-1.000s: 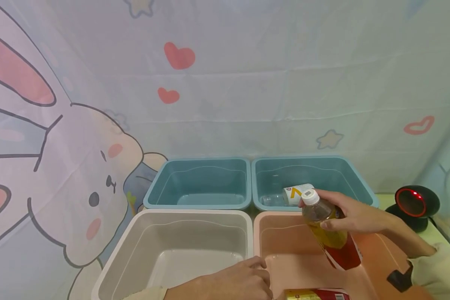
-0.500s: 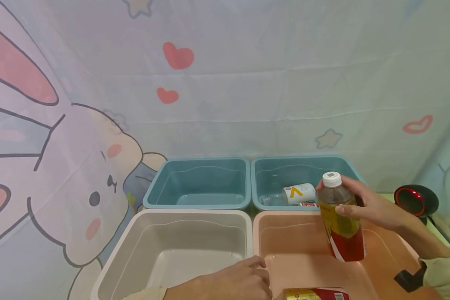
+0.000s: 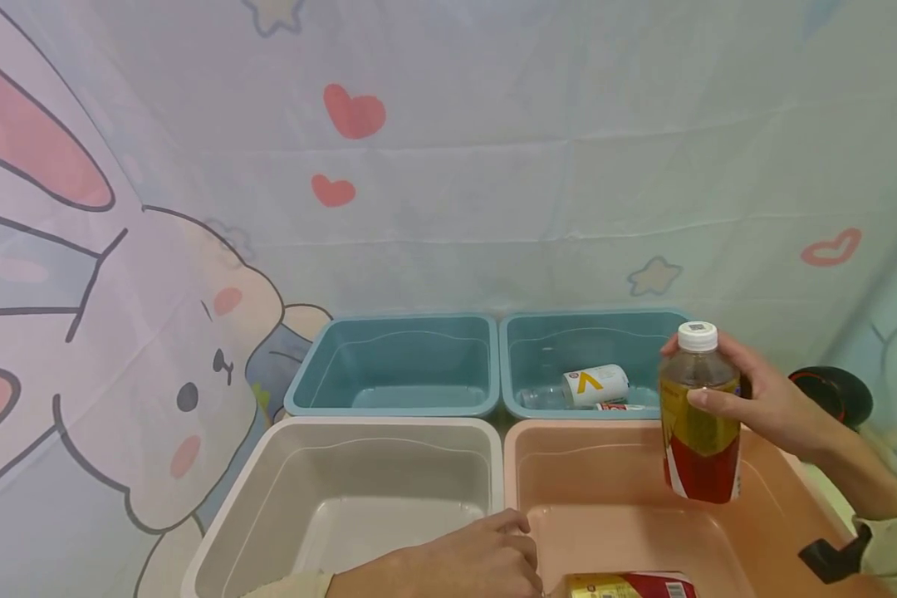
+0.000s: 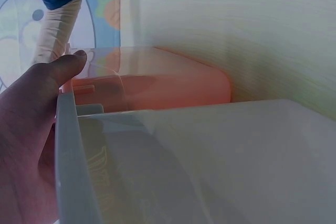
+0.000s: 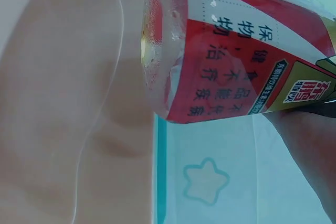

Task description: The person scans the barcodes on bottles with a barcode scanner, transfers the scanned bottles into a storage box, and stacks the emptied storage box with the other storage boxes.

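My right hand grips a plastic drink bottle with a white cap and a yellow and red label, thumb across its front. The bottle stands nearly upright in the air over the orange bin; its base and label are close up in the right wrist view. My left hand rests at the adjoining rims of the grey bin and the orange one, fingers loosely bent. In the left wrist view its thumb lies by the bin's rim. A yellow and red container lies in the orange bin, partly cut off.
Behind stand two blue bins, one on the left and one on the right. The right one holds a white container with a yellow mark, a clear bottle and a small red-and-white item. A black device sits at far right.
My right hand has carried the bottle to the right and tipped it from slanted to nearly upright, uncovering more of the right blue bin. The left hand stays put.
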The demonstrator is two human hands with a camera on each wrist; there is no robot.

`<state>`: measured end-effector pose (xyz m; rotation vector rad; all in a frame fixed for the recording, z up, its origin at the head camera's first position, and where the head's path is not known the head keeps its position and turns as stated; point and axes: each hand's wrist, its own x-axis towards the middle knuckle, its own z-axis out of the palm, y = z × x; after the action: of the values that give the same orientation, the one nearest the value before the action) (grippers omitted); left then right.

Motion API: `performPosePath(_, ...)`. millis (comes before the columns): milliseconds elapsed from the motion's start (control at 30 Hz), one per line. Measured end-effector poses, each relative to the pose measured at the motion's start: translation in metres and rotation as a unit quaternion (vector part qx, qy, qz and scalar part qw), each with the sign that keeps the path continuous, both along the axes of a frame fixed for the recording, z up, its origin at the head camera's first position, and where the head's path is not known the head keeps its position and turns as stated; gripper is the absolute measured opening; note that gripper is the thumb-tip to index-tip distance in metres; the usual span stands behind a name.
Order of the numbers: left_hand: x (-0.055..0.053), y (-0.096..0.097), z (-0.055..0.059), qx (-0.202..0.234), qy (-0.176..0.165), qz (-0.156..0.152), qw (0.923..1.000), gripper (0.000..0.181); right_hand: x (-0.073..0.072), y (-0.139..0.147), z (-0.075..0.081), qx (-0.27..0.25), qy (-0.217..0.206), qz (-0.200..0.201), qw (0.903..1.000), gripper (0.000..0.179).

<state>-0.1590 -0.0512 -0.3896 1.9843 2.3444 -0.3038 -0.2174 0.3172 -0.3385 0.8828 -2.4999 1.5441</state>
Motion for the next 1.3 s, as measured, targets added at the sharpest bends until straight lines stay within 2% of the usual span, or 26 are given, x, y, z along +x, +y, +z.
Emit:
performPosePath(233, 0.001, 0.001, 0.000, 0.003, 0.035, -0.013, 0.9993, 0.019, 0.002, 0.007, 0.001, -0.036, 0.024, -0.019, 0.9989, 0.056)
performPosePath(333, 0.000, 0.001, -0.001, 0.004, 0.035, -0.012, 0.9993, 0.019, 0.002, 0.008, 0.004, -0.068, 0.025, -0.015, 0.9973, 0.060)
performPosePath(567, 0.000, 0.001, 0.000, -0.001, 0.021, -0.006, 0.9998, 0.020, 0.005, 0.015, 0.013, -0.077, 0.058, -0.035, 0.9948, 0.059)
performPosePath(700, -0.001, 0.001, 0.000, -0.004, 0.006, -0.001, 1.0000, 0.021, 0.003, 0.021, 0.017, -0.123, 0.066, -0.006, 0.9902, 0.057)
performPosePath(833, 0.000, 0.000, 0.000, -0.001, 0.013, -0.006, 0.9999, 0.020, 0.001, 0.027, 0.020, -0.183, 0.061, 0.034, 0.9807, 0.057)
performPosePath(933, 0.000, 0.000, 0.000, 0.001, 0.023, -0.010, 0.9997, 0.020, 0.001, 0.032, 0.023, -0.198, 0.059, 0.033, 0.9778, 0.056)
performPosePath(1033, 0.000, 0.000, 0.000, -0.001, 0.017, -0.006, 0.9998, 0.021, 0.002, 0.036, 0.028, -0.193, 0.059, -0.009, 0.9793, 0.053)
performPosePath(1100, 0.000, 0.000, 0.000, -0.002, 0.017, -0.005, 0.9998, 0.021, 0.002, 0.039, 0.032, -0.175, 0.057, -0.056, 0.9813, 0.051)
performPosePath(1167, 0.000, -0.001, 0.000, -0.002, 0.021, -0.007, 0.9997, 0.021, 0.001, 0.042, 0.034, -0.135, 0.069, -0.115, 0.9816, 0.050)
performPosePath(1233, 0.001, -0.001, 0.000, -0.001, 0.027, -0.009, 0.9996, 0.020, -0.002, 0.046, 0.035, -0.087, 0.085, -0.181, 0.9760, 0.050)
performPosePath(1300, 0.001, -0.001, 0.000, -0.001, 0.025, -0.009, 0.9996, 0.020, -0.005, 0.050, 0.034, -0.047, 0.098, -0.240, 0.9647, 0.051)
